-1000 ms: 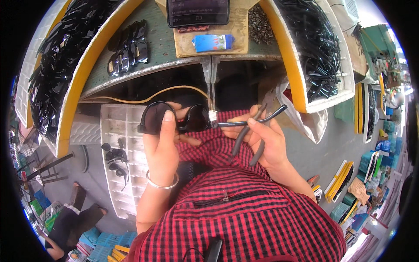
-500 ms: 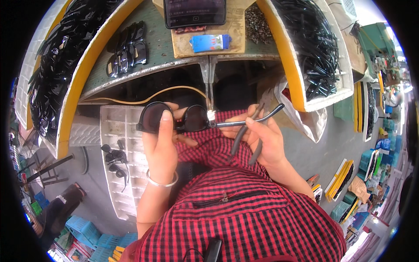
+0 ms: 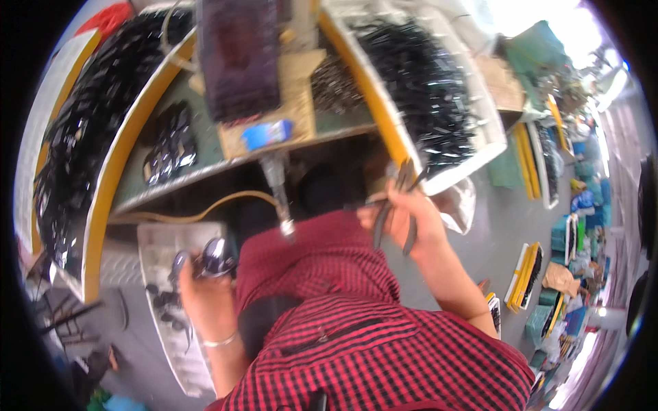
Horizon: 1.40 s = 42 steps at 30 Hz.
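Note:
My left hand (image 3: 205,301) is closed on a pair of dark sunglasses (image 3: 218,259), held over the white compartment tray (image 3: 179,370) at the left. Motion blurs the lenses, and the fingers behind them are partly hidden. Several black sunglasses (image 3: 163,299) lie in that tray, close to the hand. To the right, my right hand (image 3: 419,218) is wrapped round grey pliers (image 3: 382,225), their handles pointing toward me. A thin dark bar, like a glasses temple, crosses the same fingers, with one end showing left of them; blur hides its details.
A bin of glossy black parts (image 3: 86,164) stands at the left, another bin of black strips (image 3: 439,103) at the right. Between them, the workbench holds a phone-like screen (image 3: 240,61), a blue packet (image 3: 267,135) and several folded sunglasses (image 3: 171,147). A tan hose (image 3: 205,214) hangs below.
My left hand has carried the sunglasses left and down over the tray, away from the right hand. The right hand has stayed on the pliers, and the bar no longer meets the sunglasses. The view has shifted.

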Available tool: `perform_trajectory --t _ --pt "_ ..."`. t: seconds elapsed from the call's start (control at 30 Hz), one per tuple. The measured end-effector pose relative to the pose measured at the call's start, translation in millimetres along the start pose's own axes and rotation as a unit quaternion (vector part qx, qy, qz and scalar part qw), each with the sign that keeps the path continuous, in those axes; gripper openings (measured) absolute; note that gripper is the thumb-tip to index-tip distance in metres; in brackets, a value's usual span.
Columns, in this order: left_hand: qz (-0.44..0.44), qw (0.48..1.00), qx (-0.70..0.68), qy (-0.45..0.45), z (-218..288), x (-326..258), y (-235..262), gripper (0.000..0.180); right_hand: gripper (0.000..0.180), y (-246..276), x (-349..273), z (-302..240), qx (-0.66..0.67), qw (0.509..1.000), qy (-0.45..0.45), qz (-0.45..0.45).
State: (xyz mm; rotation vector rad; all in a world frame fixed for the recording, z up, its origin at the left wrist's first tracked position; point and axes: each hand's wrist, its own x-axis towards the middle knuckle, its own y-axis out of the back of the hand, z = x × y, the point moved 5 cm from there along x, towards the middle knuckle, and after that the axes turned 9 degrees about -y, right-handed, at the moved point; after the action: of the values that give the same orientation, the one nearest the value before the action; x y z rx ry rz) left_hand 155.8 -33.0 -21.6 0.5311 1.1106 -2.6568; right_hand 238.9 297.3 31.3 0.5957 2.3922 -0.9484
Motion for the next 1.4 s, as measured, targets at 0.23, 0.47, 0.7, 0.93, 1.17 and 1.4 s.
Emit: perform_trajectory --t 0.23,0.47,0.7,0.93,1.17,1.4 --pt "-0.078 0.997 0.005 0.009 -5 2 -38 0.018 0.044 -7 60 -185 0.125 0.983 0.132 0.011" --pt "-0.104 0.949 0.238 -0.179 21 -15 -61 0.022 0.049 -66 -23 -44 -0.579 0.782 0.204 -0.101" --pt "-0.167 0.877 0.357 -0.276 43 -38 -101 0.019 0.049 -100 -41 2 -0.689 0.56 0.453 -0.086" --pt "-0.169 0.877 0.345 -0.287 40 -43 -113 0.02 0.045 -94 -36 4 -0.718 0.546 0.424 -0.081" --pt "-0.196 0.896 0.33 -0.223 37 -34 -108 0.019 0.043 -85 -26 8 -0.654 0.691 0.258 -0.168" --pt "-0.192 0.914 0.296 -0.202 36 -28 -98 0.02 0.048 -89 -22 9 -0.672 0.701 0.119 -0.207"
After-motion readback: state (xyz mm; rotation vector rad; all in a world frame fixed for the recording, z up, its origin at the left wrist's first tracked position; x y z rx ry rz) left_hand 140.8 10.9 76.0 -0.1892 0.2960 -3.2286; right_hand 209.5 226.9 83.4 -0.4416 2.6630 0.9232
